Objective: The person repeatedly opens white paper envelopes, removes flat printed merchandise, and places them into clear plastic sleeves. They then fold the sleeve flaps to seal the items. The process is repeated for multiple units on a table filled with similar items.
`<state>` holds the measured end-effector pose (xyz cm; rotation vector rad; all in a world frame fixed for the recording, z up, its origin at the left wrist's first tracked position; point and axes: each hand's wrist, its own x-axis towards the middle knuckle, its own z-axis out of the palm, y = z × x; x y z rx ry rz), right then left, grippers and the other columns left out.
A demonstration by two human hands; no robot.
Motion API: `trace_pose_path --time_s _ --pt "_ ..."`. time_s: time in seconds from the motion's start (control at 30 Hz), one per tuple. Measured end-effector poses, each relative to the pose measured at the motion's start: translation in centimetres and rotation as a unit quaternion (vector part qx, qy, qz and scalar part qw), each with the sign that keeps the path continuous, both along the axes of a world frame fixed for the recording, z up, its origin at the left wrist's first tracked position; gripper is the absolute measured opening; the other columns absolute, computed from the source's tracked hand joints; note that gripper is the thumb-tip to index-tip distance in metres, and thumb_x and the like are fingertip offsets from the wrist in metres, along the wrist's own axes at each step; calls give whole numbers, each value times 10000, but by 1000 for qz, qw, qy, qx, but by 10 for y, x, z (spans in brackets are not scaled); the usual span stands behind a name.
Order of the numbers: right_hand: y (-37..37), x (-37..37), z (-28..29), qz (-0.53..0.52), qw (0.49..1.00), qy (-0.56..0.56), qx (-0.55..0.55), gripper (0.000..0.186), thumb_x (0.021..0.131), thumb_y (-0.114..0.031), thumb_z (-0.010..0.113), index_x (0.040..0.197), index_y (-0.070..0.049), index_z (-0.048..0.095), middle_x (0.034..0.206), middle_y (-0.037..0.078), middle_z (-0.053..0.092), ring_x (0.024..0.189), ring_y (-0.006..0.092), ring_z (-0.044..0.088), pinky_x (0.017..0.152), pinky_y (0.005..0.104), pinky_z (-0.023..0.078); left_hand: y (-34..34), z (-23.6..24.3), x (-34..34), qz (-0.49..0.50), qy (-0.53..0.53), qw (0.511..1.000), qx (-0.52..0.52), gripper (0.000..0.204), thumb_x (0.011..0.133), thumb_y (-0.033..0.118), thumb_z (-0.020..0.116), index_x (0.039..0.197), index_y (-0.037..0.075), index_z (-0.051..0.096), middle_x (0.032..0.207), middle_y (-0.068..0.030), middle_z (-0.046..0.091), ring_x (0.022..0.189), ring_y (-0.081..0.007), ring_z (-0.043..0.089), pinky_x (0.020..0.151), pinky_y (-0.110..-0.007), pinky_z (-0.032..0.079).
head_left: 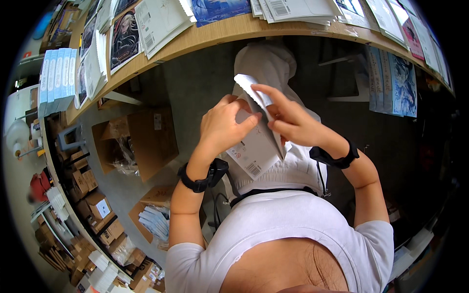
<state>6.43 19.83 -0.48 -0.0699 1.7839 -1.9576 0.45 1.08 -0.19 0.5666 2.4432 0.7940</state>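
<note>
Over my lap is a flat white paper packet [252,155] with a barcode near its lower corner and a jagged top edge. My left hand [224,122] grips its left side, with the thumb across the upper part. Thumb and fingers of my right hand [294,118] pinch a white panel that stands nearly edge-on, its jagged top tilted up and left. A dark gap runs between the two white faces. Whether they are two sides of one packet or two packets, I cannot tell. My palms hide part of both.
Beyond my knees curves a wooden table edge [234,30], with similar white packets [163,22] and illustrated sheets on top. Light-blue boxes stand at the left [57,78] and right [403,88]. Open cartons [151,141] sit on the floor to my left, beside shelves of brown boxes [84,178].
</note>
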Motion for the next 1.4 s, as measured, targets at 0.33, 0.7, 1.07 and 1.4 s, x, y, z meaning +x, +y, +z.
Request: trace_pose_path --time_s 0.33,0.7,1.07,1.4 --pt "-5 1 -9 -40 997 0 -60 716 749 38 381 1416 -103 163 847 110 597 603 126 569 510 258 471 2 -7 -1 25 -2 999 -20 351 732 267 568 961 20 666 1068 -117 610 936 -319 603 797 -369 472" --pt "-3 -2 -12 -61 997 27 -50 701 755 33 382 1405 -138 183 908 127 607 697 127 585 509 253 480 -4 -13 -1 35 -6 999 -15 345 728 294 578 943 42 676 1074 -108 615 930 -328 603 785 -386 479" --pt "7 0 -14 0 971 218 101 623 795 8 448 1391 -37 273 803 231 571 711 387 581 622 398 451 -14 -26 -10 -49 6 994 97 273 772 224 589 940 16 647 1010 -153 589 936 -345 579 800 -384 461" --pt "61 8 33 -60 949 293 -98 617 819 14 361 1426 -56 273 1105 179 569 968 219 574 850 279 426 -54 -53 -28 -83 -215 940 253 361 837 188 631 1135 -2 556 1125 -110 556 1042 -222 526 902 -331 406"
